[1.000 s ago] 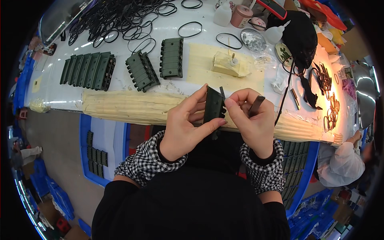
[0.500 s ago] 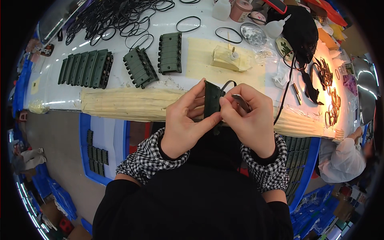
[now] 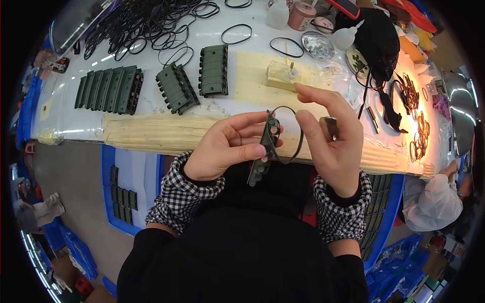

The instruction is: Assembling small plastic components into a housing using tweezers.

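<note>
My left hand (image 3: pixel 222 147) pinches a dark green plastic part (image 3: pixel 258 169) between thumb and fingers, its narrow side with small round wheels turned up. From this part a thin black rubber belt (image 3: pixel 302 132) stands out in an open loop to the right. My right hand (image 3: pixel 333 139) is just beyond the loop, thumb and forefinger spread apart. A slim metal tool (image 3: pixel 331 126), mostly hidden, stays tucked in its curled fingers. Ahead on the table lie similar green parts: a row (image 3: pixel 108 90) at the left, a tilted group (image 3: pixel 177 88) and an upright group (image 3: pixel 213 70).
Black belts (image 3: pixel 146 22) are heaped at the back left. A tape-covered block (image 3: pixel 280 76) stands ahead, with a foil dish (image 3: pixel 318 45) and a black bag (image 3: pixel 376 40) to its right. Blue trays (image 3: pixel 107 202) of green parts sit below the padded table edge (image 3: pixel 151 134). Another person (image 3: pixel 432 202) is at the right.
The green part has turned from its broad face to its wheeled side. My right hand has drawn away to the right and spread its thumb and forefinger; the belt loop now shows.
</note>
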Available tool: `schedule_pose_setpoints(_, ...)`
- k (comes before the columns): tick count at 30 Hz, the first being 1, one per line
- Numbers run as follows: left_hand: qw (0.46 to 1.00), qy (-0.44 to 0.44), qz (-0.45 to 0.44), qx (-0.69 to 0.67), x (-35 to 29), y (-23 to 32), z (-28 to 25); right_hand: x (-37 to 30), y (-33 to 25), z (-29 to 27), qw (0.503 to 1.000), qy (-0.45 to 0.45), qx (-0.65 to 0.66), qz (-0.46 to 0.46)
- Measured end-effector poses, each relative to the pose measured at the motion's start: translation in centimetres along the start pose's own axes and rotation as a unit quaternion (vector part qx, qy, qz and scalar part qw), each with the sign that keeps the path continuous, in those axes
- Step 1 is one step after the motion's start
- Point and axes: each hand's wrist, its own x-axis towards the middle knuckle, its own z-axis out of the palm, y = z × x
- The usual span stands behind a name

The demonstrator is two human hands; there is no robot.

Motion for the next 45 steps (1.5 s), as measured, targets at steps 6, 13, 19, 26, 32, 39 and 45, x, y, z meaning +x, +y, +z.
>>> schedule_pose_setpoints(6,0.997,-0.063,-0.021,-0.037,0.2,-0.5,0.0,0.2,0.5,-0.1,0.987,-0.108,0.111,0.048)
schedule_pose_setpoints(13,0.997,-0.027,-0.052,-0.041,0.5,0.3,1.4,-0.1,0.7,0.2,0.996,-0.081,-0.028,-0.015)
schedule_pose_setpoints(19,1.000,-0.001,-0.005,-0.010,0.5,0.1,1.8,-0.2,1.0,0.4,0.996,-0.069,-0.016,-0.057)
schedule_pose_setpoints(26,1.000,0.018,-0.008,0.006,0.4,0.2,1.7,-0.7,1.8,0.8,0.994,-0.067,-0.015,-0.089)
schedule_pose_setpoints(32,0.999,0.013,-0.032,-0.027,0.3,0.2,1.6,-0.7,2.4,0.8,0.978,-0.051,-0.082,-0.182)
schedule_pose_setpoints(39,0.993,0.001,-0.033,0.113,0.0,1.1,1.5,-0.9,1.5,0.2,0.988,-0.084,-0.061,-0.118)
schedule_pose_setpoints(45,0.988,-0.005,-0.021,0.154,0.1,1.5,1.5,-0.7,2.1,0.1,0.974,-0.085,-0.082,-0.191)
